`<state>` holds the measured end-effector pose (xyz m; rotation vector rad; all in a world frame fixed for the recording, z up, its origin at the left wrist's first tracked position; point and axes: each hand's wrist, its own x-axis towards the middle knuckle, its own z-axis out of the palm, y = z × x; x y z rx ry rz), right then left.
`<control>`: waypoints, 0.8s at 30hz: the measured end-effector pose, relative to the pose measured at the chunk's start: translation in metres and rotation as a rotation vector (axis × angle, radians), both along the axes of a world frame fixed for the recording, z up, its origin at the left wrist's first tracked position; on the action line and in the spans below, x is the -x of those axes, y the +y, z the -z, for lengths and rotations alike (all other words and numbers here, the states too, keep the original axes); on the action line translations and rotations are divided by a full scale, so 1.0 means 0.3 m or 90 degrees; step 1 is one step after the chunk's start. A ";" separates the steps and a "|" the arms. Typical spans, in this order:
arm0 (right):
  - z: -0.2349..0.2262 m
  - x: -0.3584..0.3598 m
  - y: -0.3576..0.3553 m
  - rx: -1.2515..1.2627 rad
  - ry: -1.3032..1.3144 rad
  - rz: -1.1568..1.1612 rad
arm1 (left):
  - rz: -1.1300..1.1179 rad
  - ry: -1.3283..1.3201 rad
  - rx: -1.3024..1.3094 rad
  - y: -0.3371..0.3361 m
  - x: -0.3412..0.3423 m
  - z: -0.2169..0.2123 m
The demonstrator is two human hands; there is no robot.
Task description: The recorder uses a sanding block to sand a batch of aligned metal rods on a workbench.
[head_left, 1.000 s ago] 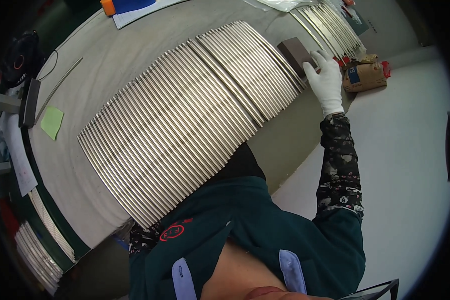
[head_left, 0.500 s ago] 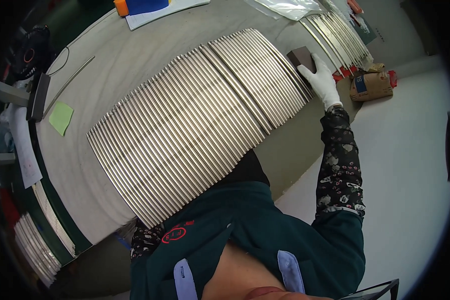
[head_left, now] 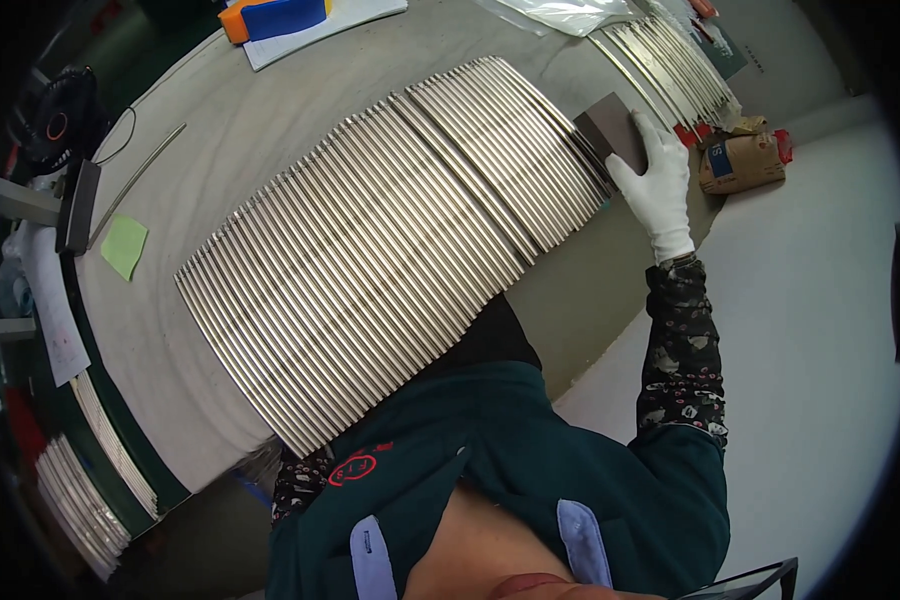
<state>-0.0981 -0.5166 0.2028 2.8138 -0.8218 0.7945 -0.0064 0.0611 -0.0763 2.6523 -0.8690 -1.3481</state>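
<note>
Many shiny metal rods (head_left: 360,250) lie side by side in a broad, curved row on the table, their near ends reaching over its edge. A slightly wider, darker gap runs across the row right of its middle. My right hand (head_left: 660,185), in a white glove, grips a dark brown rectangular block (head_left: 611,132) at the right end of the row, with the thumb on its near side. The block's left edge is close against the last rod; whether they touch I cannot tell. My left hand is hidden below the row's lower left end, where only the patterned sleeve shows.
More rods (head_left: 660,65) lie at the far right, beside a brown paper package (head_left: 745,163). A green paper piece (head_left: 124,247) and a thin bent rod (head_left: 140,180) lie left. Papers with an orange and blue object (head_left: 275,20) lie far back; rod bundles (head_left: 80,505) stand lower left.
My right hand has come slightly nearer to me with the block, which is now turned so that more of its broad face shows. The row of rods looks unchanged.
</note>
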 end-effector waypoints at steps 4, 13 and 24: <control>-0.018 0.038 0.099 -0.004 -0.034 -0.061 | -0.004 0.003 -0.017 0.014 0.028 -0.057; 0.026 0.098 0.264 -0.145 -0.038 -0.052 | -0.067 -0.024 -0.021 0.013 0.079 -0.315; 0.031 0.084 0.282 -0.109 0.013 -0.079 | 0.142 0.106 0.188 -0.311 -0.003 -1.152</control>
